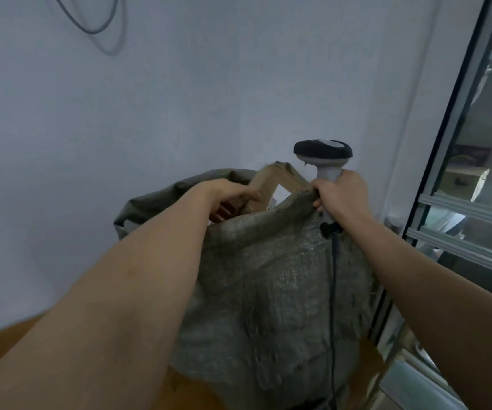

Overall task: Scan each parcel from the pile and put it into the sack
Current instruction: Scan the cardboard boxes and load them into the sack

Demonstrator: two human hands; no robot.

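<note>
Cardboard parcel [268,184] in left hand [232,193]

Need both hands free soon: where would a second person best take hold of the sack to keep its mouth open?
Grip the sack's slack left rim, coming from the left. The right hand already pinches the near-right rim along with the scanner, and the left hand holds a cardboard parcel in the mouth, so that side is free.

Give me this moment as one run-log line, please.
left hand: lowering parcel into sack | right hand: grips scanner, sack rim
</note>
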